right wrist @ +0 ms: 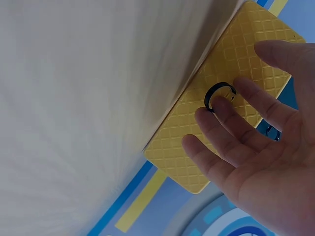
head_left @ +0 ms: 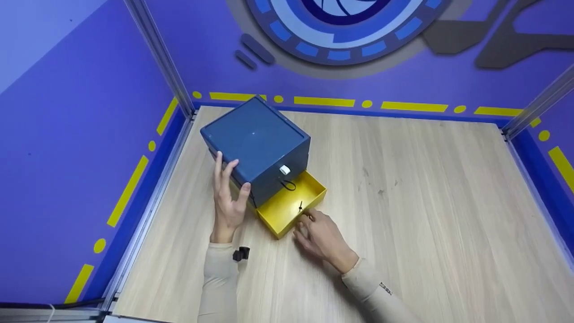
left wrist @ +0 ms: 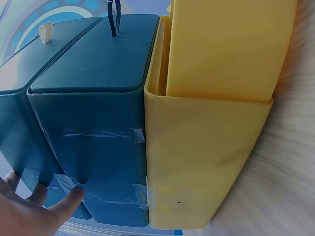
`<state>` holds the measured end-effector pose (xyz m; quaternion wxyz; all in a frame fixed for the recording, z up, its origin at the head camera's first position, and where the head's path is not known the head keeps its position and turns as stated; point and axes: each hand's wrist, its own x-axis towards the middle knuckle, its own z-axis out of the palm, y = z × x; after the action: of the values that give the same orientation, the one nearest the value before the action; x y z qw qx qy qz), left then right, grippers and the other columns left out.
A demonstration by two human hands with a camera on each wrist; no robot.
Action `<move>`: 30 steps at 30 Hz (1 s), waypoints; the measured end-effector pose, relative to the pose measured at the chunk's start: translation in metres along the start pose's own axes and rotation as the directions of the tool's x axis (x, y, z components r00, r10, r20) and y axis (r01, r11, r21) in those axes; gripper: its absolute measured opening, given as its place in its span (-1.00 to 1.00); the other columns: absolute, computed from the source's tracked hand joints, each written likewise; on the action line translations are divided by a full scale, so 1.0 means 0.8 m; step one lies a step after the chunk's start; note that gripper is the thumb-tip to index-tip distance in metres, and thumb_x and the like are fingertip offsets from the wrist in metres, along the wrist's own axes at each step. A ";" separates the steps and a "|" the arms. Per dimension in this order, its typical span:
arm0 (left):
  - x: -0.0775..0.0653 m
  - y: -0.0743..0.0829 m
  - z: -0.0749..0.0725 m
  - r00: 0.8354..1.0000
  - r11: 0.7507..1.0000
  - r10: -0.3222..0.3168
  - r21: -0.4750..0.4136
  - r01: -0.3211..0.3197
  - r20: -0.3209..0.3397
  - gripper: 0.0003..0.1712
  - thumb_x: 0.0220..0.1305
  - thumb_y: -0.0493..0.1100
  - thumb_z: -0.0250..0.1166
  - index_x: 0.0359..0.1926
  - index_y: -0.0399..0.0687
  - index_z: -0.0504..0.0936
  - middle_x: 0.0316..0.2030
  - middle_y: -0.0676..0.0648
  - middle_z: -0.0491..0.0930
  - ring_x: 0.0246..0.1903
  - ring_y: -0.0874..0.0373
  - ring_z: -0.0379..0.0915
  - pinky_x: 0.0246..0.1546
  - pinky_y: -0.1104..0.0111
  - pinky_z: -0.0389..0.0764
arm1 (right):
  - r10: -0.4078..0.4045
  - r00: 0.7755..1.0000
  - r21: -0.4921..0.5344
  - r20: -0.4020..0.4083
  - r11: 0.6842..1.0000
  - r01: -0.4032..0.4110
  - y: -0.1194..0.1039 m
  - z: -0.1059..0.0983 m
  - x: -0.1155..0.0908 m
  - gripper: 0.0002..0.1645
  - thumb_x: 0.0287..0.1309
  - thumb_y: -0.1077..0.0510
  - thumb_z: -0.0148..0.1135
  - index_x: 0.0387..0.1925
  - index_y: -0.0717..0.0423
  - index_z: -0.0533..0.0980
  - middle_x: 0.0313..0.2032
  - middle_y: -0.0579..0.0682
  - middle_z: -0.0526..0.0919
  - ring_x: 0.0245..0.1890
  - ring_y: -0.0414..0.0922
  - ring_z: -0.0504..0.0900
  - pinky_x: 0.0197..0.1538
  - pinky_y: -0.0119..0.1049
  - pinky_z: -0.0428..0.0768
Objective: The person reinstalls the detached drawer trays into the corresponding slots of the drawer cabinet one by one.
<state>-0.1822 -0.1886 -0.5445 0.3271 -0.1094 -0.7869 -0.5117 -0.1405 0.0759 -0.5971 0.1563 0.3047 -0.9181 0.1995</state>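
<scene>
A dark blue drawer box [head_left: 255,139] stands at an angle on the table, its bottom yellow drawer [head_left: 278,224] pulled partly out. My left hand [head_left: 229,204] rests on the left side of the box, fingers spread; the left wrist view shows its fingertips [left wrist: 74,194] against the blue drawers. My right hand [head_left: 322,233] is at the yellow drawer's front. In the right wrist view a fingertip of it hooks into the black loop handle [right wrist: 212,91] on that waffle-patterned front. The thumb stands apart from the loop.
The wooden tabletop [head_left: 426,202] spreads to the right of the box. Blue-purple walls [head_left: 358,85] enclose the back and sides. A white knob [head_left: 284,170] and another black loop [head_left: 289,185] are on the blue fronts above the yellow drawer.
</scene>
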 end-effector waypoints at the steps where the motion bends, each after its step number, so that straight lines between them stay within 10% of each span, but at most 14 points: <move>1: 0.000 0.000 0.000 1.000 1.000 -0.001 0.001 0.001 0.000 -0.33 0.40 0.03 0.24 0.48 -0.02 0.46 0.70 -0.25 -0.01 0.68 -0.26 -0.09 0.57 -0.39 -0.05 | -0.001 1.000 0.002 -0.003 1.000 0.001 -0.001 0.001 0.001 -0.66 0.17 0.02 0.55 -0.15 0.15 0.69 -0.07 0.12 0.72 -0.16 0.08 0.74 -0.08 -0.06 0.75; 30: 0.001 0.003 -0.002 1.000 0.999 -0.024 0.024 0.024 0.002 -0.33 0.37 0.01 0.24 0.47 0.01 0.47 0.70 -0.23 -0.01 0.68 -0.26 -0.09 0.58 -0.36 -0.05 | 0.001 1.000 -0.010 -0.029 1.000 -0.002 -0.010 0.021 0.034 -0.59 0.17 0.02 0.54 -0.13 0.24 0.65 -0.09 0.20 0.71 -0.21 0.11 0.75 -0.19 -0.01 0.76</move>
<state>-0.1806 -0.1887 -0.5417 0.3214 -0.0968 -0.7946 -0.5059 -0.1597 0.0488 -0.5987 0.1711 0.3003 -0.9170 0.1993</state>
